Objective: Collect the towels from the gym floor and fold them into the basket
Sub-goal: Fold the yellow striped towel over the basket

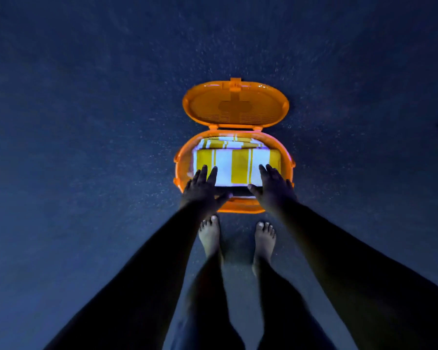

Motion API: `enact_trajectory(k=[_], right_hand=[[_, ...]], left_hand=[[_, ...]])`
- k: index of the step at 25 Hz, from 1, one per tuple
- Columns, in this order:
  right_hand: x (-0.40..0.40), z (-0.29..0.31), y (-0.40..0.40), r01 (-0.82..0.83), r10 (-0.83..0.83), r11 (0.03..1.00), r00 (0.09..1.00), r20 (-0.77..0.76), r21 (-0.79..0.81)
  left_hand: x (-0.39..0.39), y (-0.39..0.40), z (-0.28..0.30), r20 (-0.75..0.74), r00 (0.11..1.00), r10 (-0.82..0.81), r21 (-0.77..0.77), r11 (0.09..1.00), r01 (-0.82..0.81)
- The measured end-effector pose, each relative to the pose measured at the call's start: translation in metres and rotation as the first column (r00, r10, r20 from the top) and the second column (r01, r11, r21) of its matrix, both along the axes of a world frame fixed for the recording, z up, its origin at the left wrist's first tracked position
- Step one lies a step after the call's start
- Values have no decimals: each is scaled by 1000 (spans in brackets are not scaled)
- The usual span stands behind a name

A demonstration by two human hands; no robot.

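Dark floor (86,122); basket (178,170) (towels (238,165) inside).

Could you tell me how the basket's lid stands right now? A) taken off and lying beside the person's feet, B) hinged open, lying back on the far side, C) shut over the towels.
B: the orange lid lies back behind the basket, with the striped towel exposed.

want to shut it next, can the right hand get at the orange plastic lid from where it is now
Probably yes. The right hand lies open on the folded yellow-and-white striped towel in the orange plastic basket, and the lid stands open just behind with nothing between.
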State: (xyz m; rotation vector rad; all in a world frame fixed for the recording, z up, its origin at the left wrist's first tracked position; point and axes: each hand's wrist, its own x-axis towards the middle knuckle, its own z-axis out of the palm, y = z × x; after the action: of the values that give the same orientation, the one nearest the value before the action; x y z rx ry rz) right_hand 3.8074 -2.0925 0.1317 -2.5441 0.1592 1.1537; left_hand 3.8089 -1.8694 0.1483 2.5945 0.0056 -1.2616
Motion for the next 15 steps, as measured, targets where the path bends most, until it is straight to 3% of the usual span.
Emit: enact_trajectory(k=[4, 8, 11, 15], right_hand=[[-20, 142, 1, -15, 10, 997, 998, 59, 73], [-30, 242, -2, -125, 116, 985, 990, 81, 116], [-35, 303, 12, -280, 259, 950, 954, 151, 141], [-51, 359, 45, -541, 484, 823, 827, 286, 174]], left_hand=[[-49, 14, 150, 6, 991, 132, 18, 991, -132], [-104, 6, 263, 87, 947, 310, -18, 951, -310], [-141, -5, 334, 194, 866, 461, -37, 886, -463], [-197, -11, 386, 292, 708, 643, -75, 754, -653]])
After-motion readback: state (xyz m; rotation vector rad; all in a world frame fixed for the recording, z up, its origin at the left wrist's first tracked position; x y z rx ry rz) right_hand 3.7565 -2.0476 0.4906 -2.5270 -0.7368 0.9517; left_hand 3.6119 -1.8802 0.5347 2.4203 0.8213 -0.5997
